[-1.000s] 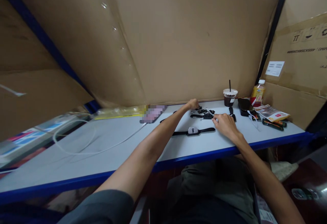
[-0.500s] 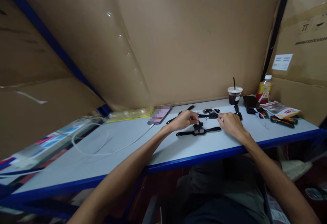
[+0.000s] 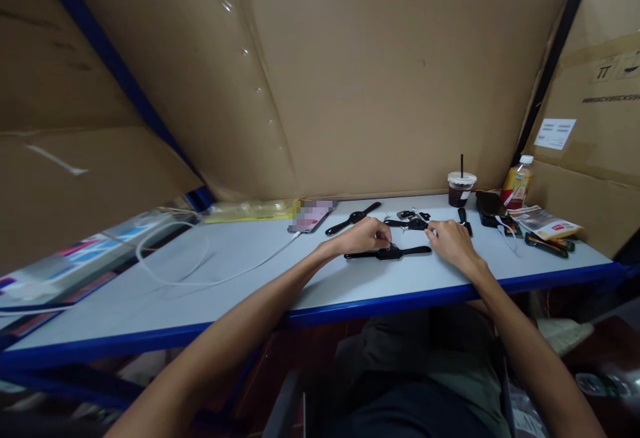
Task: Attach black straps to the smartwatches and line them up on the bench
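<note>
Left hand back from far edge since a second ago, now at near watch. Grey table carries all. Black watch lies flat mid-table, long axis left-right, straps out both ways. Left fingers curled, tips pinching at watch body. Right hand just beyond right strap end, fingers bent on small black parts; grip unclear.

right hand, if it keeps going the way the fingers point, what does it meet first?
The right hand points up-left toward the back of the table. It would likely meet first the cluster of small black watch parts just past its fingertips, then the cardboard wall. Depth is uncertain.
</note>
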Demonstrator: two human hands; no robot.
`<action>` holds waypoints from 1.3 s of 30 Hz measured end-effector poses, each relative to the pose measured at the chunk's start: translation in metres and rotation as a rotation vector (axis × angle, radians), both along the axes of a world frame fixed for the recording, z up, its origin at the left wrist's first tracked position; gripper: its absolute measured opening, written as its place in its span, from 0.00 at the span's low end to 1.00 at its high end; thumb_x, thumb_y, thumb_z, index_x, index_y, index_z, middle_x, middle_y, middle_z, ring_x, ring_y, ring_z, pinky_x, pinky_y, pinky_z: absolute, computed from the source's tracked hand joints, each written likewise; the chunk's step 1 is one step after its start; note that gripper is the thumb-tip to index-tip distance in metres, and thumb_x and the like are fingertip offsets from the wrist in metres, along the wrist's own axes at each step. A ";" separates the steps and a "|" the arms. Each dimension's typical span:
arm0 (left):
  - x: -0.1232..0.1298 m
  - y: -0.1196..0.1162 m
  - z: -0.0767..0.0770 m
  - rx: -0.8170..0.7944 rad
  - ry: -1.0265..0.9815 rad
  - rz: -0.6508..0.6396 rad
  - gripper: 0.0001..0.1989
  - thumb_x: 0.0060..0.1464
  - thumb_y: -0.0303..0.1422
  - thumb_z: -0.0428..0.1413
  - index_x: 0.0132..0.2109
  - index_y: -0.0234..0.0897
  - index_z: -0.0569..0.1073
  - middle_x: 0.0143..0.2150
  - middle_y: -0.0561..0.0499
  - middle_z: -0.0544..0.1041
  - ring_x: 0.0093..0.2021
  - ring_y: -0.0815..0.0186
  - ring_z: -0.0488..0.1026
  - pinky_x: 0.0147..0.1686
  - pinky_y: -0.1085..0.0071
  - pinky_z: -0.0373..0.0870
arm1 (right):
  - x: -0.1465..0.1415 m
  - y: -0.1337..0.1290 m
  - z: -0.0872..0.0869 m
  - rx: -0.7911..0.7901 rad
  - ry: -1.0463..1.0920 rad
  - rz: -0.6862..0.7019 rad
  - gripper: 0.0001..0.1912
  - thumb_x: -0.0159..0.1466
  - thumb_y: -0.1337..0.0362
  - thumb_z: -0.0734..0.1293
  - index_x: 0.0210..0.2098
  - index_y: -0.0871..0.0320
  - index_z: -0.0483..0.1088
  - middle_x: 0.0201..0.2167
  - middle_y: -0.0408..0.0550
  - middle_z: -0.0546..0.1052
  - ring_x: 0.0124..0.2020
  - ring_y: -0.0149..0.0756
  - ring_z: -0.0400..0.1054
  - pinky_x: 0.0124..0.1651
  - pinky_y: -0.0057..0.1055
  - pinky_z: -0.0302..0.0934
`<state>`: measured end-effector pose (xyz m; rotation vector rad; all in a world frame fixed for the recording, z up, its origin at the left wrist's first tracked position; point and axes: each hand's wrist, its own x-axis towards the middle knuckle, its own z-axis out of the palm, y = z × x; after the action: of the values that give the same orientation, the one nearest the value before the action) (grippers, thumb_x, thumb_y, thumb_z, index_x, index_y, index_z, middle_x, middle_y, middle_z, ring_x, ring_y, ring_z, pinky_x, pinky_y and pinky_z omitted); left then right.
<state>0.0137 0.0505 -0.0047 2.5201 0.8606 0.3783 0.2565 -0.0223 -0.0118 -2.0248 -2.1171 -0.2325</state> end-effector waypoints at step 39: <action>-0.007 0.014 0.005 -0.076 -0.170 0.082 0.09 0.53 0.30 0.57 0.38 0.32 0.80 0.34 0.47 0.81 0.30 0.70 0.74 0.33 0.74 0.71 | -0.002 0.002 -0.005 0.025 0.096 0.114 0.17 0.72 0.58 0.59 0.45 0.54 0.79 0.38 0.53 0.83 0.42 0.43 0.76 0.40 0.31 0.58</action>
<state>0.0068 0.0644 0.0006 2.3491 0.8959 0.5665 0.2550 -0.0202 -0.0173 -1.8557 -2.1501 -0.1409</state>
